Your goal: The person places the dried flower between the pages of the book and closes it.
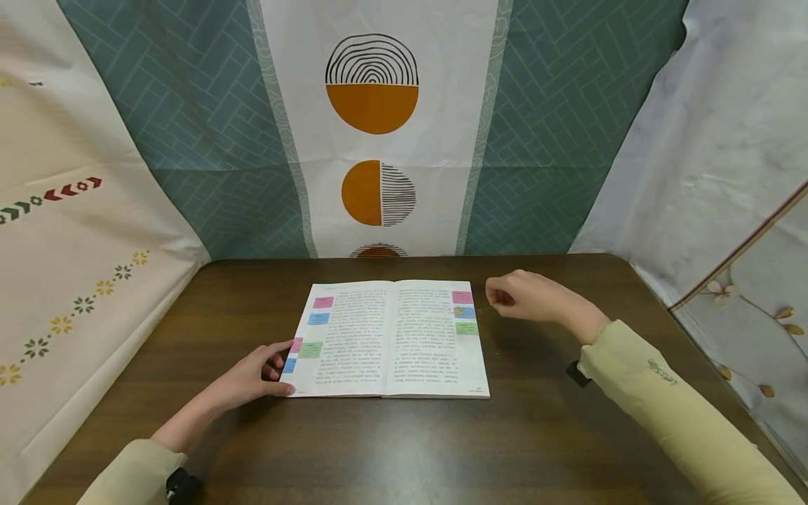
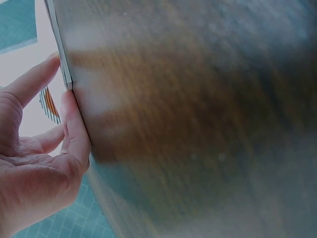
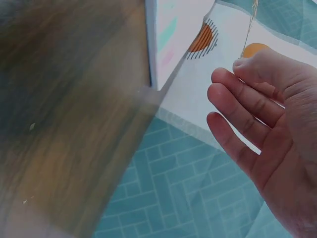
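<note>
An open book (image 1: 390,372) lies on the dark wooden table, with printed text and coloured sticky notes along its outer margins. At its lower left edge, my left hand (image 1: 255,375) rests with thumb and forefinger spread, touching the page edge. Some of that hand's other fingers are partly hidden. Off the book's right side hovers my right hand (image 1: 527,298), above the table. Its thumb and forefinger pinch a thin gold-coloured strand (image 3: 250,27), seen in the right wrist view; what kind of object it belongs to is unclear.
The brown table (image 1: 391,456) extends around the book. A patterned curtain (image 1: 221,126) hangs behind it, with cloths at both sides. Pink and blue tabs (image 1: 290,365) stick out from the book's left edge. Both forearms wear pale sleeves (image 1: 669,407).
</note>
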